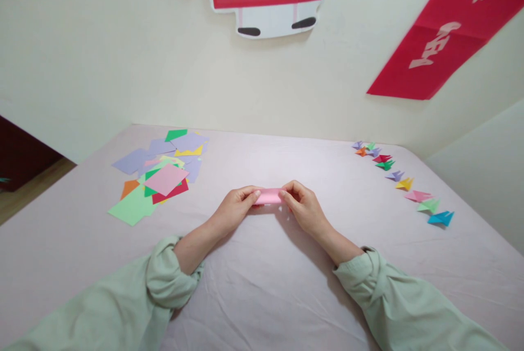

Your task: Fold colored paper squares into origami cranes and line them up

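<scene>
A pink piece of paper (269, 196), folded into a narrow strip, is held level just above the cloth in the middle of the table. My left hand (238, 203) pinches its left end between thumb and fingers. At the right end, my right hand (302, 204) grips it the same way, thumb on the near face. Both hands are closed on the paper, and the fingertips behind it are mostly hidden.
Loose coloured paper sheets (167, 178) lie in a heap at the left. Along the right runs a row of several small folded paper figures (420, 196). A pale cloth (254, 285) covers the table, which meets a wall (262, 83) at the back.
</scene>
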Action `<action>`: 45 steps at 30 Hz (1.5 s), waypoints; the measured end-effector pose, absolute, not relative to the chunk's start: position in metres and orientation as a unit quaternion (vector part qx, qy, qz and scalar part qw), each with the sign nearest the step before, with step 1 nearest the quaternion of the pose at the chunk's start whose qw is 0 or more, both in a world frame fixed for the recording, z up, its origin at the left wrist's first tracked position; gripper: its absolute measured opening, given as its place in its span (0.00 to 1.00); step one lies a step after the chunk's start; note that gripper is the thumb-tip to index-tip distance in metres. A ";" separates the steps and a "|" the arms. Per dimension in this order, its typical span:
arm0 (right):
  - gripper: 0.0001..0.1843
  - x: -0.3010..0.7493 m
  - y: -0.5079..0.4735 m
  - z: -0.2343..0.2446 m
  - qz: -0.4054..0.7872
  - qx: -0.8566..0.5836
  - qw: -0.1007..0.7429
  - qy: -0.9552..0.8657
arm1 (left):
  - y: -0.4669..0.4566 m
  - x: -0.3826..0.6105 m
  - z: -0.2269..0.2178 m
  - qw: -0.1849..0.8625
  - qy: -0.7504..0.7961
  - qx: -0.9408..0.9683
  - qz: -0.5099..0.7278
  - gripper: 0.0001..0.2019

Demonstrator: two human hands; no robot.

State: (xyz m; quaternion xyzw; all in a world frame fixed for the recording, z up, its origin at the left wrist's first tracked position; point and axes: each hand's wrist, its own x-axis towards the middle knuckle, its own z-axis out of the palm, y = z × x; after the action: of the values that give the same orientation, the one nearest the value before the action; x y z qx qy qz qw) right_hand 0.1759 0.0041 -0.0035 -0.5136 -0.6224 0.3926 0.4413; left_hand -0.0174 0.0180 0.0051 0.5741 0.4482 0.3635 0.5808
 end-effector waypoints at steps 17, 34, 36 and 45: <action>0.05 0.170 0.002 -0.002 0.169 -0.646 0.234 -0.707 | 0.015 -0.011 0.000 0.091 0.577 0.795 0.162 0.10; 0.07 0.163 0.006 -0.002 0.004 -0.583 0.143 -0.800 | 0.017 -0.006 -0.010 -0.009 0.466 0.870 0.160 0.03; 0.08 0.165 0.005 0.000 -0.019 -0.560 0.125 -0.819 | 0.017 -0.008 -0.010 -0.002 0.437 0.886 0.154 0.04; 0.13 0.173 -0.023 -0.005 -0.100 -0.480 0.088 -0.867 | -0.014 -0.014 -0.012 -0.020 0.435 0.888 0.149 0.13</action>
State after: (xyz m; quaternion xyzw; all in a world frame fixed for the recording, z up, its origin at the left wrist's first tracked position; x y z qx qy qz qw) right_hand 0.1730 -0.0233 -0.0046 -0.4797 -0.8673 -0.1002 0.0878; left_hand -0.0139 -0.0143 -0.0120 0.8881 0.4345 0.1486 -0.0204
